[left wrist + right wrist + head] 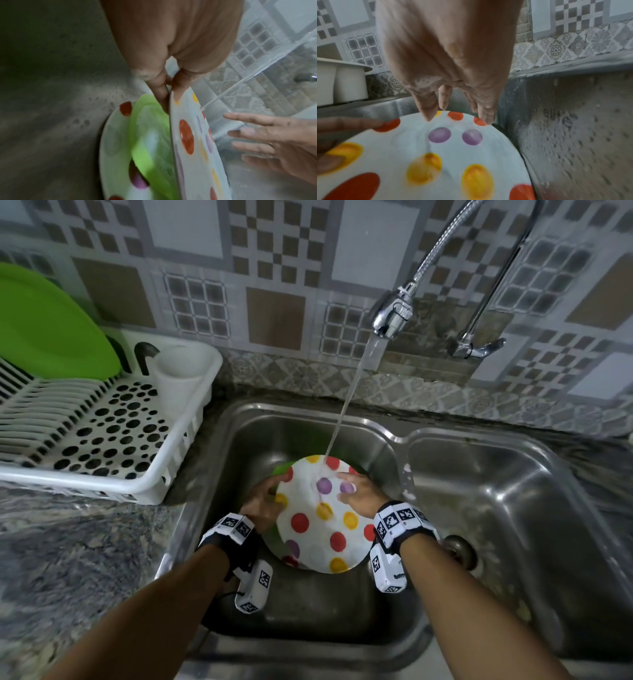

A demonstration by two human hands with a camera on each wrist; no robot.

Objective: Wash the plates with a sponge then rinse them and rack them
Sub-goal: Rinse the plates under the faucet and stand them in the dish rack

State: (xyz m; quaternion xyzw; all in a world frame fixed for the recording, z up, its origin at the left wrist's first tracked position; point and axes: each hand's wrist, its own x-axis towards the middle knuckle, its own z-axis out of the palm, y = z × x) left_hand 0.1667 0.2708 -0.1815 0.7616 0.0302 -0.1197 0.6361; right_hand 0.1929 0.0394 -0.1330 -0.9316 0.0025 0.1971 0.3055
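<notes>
The left hand (262, 506) pinches the wet white polka-dot plate (323, 517) by its rim; the right hand (358, 491) lies open-fingered on it. That thin, slippery hold could slip, dropping it into the steel sink (342, 604).

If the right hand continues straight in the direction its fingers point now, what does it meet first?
Most likely the far rim of the polka-dot plate, over which the right hand's straight fingers already lie. Beyond that rim comes the sink's back wall. Depth is unclear, so the fingers may already touch the plate.

Patterned wall tiles (274, 268) rise behind a speckled stone counter (68, 542)
</notes>
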